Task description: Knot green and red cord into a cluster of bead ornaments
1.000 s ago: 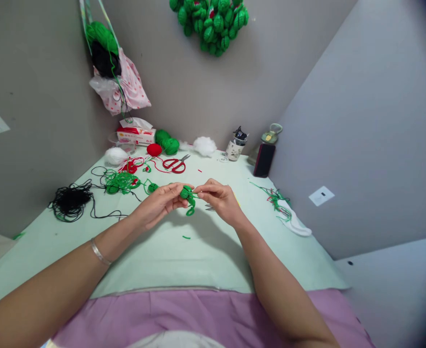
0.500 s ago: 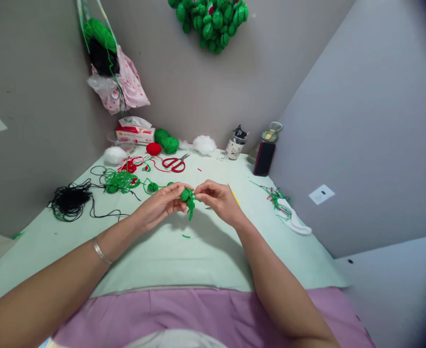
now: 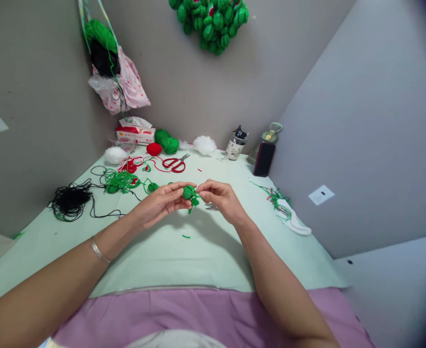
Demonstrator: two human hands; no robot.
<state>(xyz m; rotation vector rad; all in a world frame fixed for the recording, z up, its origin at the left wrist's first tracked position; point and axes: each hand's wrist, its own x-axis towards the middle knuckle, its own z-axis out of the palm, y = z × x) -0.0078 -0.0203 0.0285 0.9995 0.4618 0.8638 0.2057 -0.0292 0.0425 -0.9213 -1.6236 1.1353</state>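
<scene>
My left hand [image 3: 160, 203] pinches a small green crocheted piece [image 3: 190, 193] above the pale green table cloth [image 3: 169, 251]. My right hand [image 3: 220, 197] meets it from the right, fingertips pinched on the same piece and its short green yarn tail. Both hands hover just above the middle of the table. A small metal tool [image 3: 210, 208] lies under my right hand. A silver bangle [image 3: 100, 251] sits on my left wrist.
Red scissors [image 3: 175, 164], red and green yarn balls [image 3: 166, 142], white stuffing [image 3: 205, 145], a tissue box [image 3: 135, 134] and a jar [image 3: 234, 147] line the back. Black yarn [image 3: 70, 200] and green yarn tangle [image 3: 120, 182] lie left; yarn scraps [image 3: 278, 200] right. A phone [image 3: 264, 159] leans on the wall.
My hands have drawn closer together on the green piece. The hanging yarn tail has been gathered up and is shorter now.
</scene>
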